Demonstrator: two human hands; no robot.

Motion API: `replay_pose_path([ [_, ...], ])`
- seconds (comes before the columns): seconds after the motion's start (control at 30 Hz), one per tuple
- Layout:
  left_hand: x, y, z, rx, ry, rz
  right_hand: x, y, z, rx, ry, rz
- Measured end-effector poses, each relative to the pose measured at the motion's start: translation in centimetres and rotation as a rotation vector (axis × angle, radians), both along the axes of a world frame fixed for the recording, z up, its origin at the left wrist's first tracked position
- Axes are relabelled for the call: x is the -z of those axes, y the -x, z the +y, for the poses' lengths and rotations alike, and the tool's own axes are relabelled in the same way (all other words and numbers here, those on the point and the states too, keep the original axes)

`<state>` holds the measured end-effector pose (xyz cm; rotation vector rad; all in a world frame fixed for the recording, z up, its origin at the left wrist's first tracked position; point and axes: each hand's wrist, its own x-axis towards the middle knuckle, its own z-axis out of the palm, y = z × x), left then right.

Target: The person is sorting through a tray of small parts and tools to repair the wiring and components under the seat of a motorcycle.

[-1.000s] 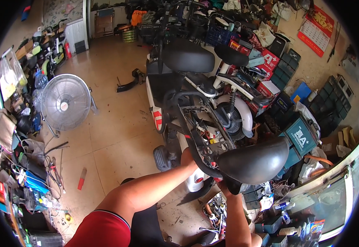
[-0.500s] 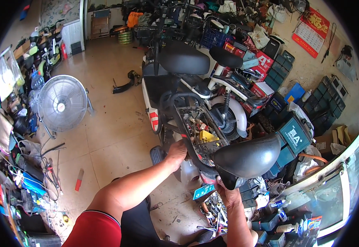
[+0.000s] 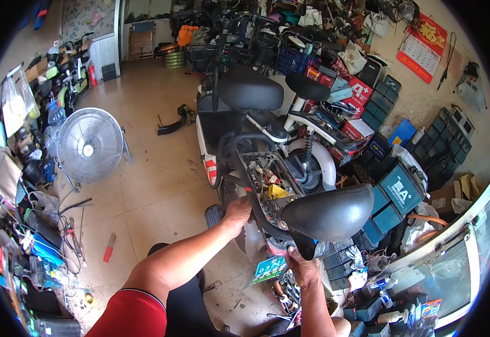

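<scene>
In front of me stands an electric scooter (image 3: pixel 209 150) with its rear end toward me. Its rear seat (image 3: pixel 330 213) is tipped back, and the compartment (image 3: pixel 270 178) lies uncovered, with wires and a yellow part (image 3: pixel 277 191) inside. My left hand (image 3: pixel 238 213) is closed at the left side of the rear body, just under the black grab rail (image 3: pixel 254 203); its fingertips are hidden. At the tail, below the seat, my right hand (image 3: pixel 303 266) grips the rear edge, thumb on top. A blue-green licence plate (image 3: pixel 268 271) hangs beside it, tilted.
A round floor fan (image 3: pixel 89 145) stands to the left, near a red-handled flat tool (image 3: pixel 109 247) on the floor. Hand tools lie below the tail. Stacked batteries (image 3: pixel 397 190) and another scooter's white rear fender (image 3: pixel 327 163) crowd the right. Clutter lines the left wall.
The licence plate has swung so that more of its face shows. My right hand and the scooter's tail sit slightly farther left and lower in the picture. My left hand keeps its place on the scooter.
</scene>
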<state>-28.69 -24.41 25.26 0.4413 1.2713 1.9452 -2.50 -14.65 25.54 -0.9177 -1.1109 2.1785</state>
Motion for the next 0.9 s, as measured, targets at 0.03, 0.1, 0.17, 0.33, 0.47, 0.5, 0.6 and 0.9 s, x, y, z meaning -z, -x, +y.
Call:
replay_pose_path([
  [0.03, 0.0, -0.1, -0.1, -0.005, 0.007, -0.022, 0.3, 0.0, 0.0, -0.018, -0.015, 0.002],
  [0.1, -0.2, -0.5, -0.3, -0.008, 0.011, -0.044, 0.4, 0.1, -0.3, -0.034, -0.031, 0.003],
  [0.17, -0.5, -0.8, -0.7, -0.024, 0.034, -0.084, 0.7, 0.4, -1.0, 0.026, -0.008, -0.010],
  [0.33, -0.3, 0.2, -0.8, -0.007, -0.011, -0.082, 1.4, 0.8, -0.9, 0.011, 0.071, -0.001],
  [0.47, -1.2, 0.2, -1.1, 0.043, 0.038, -0.064, 2.8, 0.3, -0.2, 0.029, 0.050, -0.001],
  [0.5, -1.5, 0.1, -1.2, 0.045, 0.035, -0.064, 3.0, 0.2, -0.2, 0.032, 0.057, -0.004],
  [0.6, -1.5, 0.5, -1.5, 0.066, 0.049, -0.041, 3.1, 0.4, -0.5, 0.026, 0.051, -0.035],
  [0.9, 0.0, 0.6, -0.4, 0.014, -0.027, -0.086, -0.4, 0.6, -2.2, 0.068, -0.099, -0.060],
])
